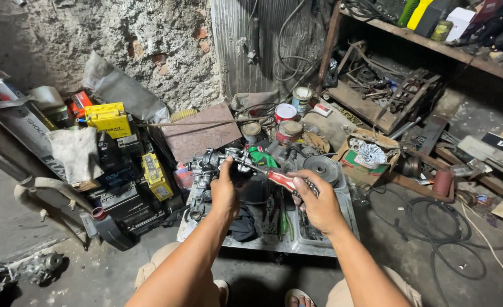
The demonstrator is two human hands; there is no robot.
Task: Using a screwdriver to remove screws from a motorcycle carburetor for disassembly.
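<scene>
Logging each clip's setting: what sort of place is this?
Probably a small repair workshop for engines or motorbikes. The left hand steadies a greasy engine part over a metal tray while the right hand works a red-handled screwdriver; stacked batteries stand beside it.

The engine part (pixel 209 170) is showing dull, greasy cast metal; the screwdriver handle (pixel 283 180) is looking like glossy red plastic; the tray (pixel 319 245) is showing scratched, matt sheet metal.
</scene>
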